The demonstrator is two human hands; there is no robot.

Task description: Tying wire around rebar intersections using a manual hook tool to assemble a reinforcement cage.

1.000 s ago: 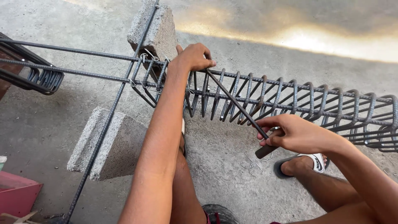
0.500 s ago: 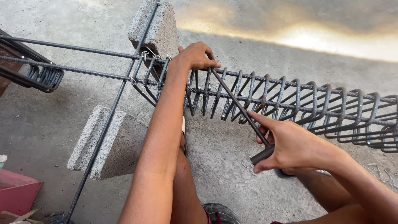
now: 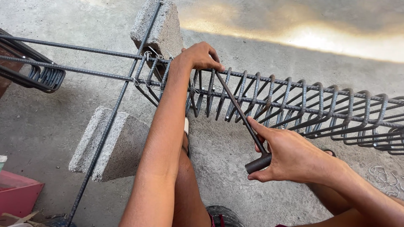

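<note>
Steel cage: a long rebar cage made of dark bars and many bent rings lies across the grey floor, running from the middle to the right edge.
Left hand: the left hand is closed on the top bar of the cage, near the near end of the rings.
Right hand: the right hand is closed around the dark handle of a thin tying hook.
Tying hook: it slants up from the right hand to the top bar, and its tip sits just beside the left hand.
Blocks: two grey concrete blocks hold a long bar off the floor.
Red box: a red box sits at the bottom left corner; I cannot tell what is in it.
Wire bits: small bent wire ties lie on the floor at the right.
</note>
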